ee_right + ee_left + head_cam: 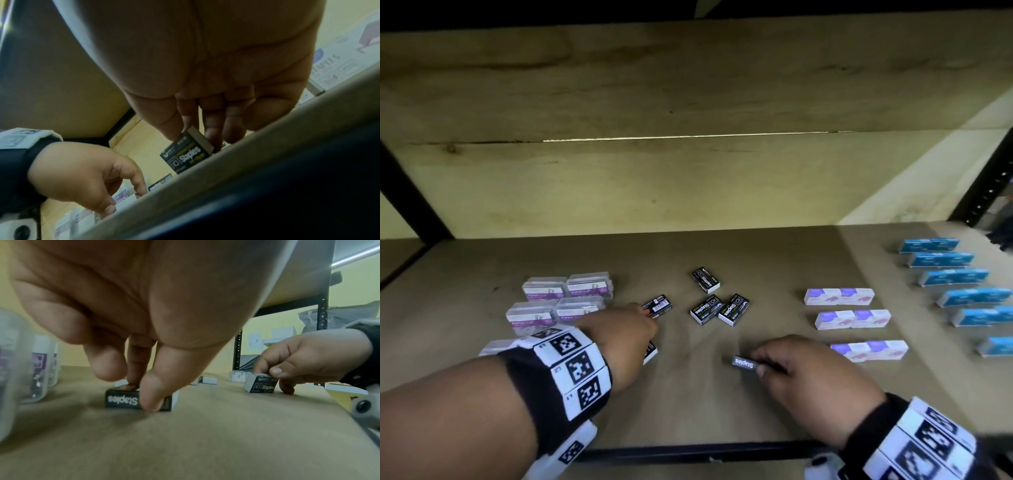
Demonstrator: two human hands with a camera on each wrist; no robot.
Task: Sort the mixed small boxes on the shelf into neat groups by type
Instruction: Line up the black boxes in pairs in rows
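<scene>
My left hand (635, 325) reaches forward over the shelf. Its fingertips sit on top of a black staples box (658, 306) (123, 398), and its thumb presses the near side in the left wrist view. A second black box (650, 353) shows partly under that hand. My right hand (774, 365) (273, 376) pinches another black staples box (744, 362) (187, 154) that stands on its edge on the shelf board. Three more black staples boxes (714, 301) lie grouped in the middle. Clear paper clip boxes (566, 299) are at the left.
Rows of white and purple boxes (852, 318) lie at the right, and a column of blue boxes (959, 284) at the far right. The wooden shelf (688, 404) has a black front rail (688, 449), black uprights at both sides and a low board overhead.
</scene>
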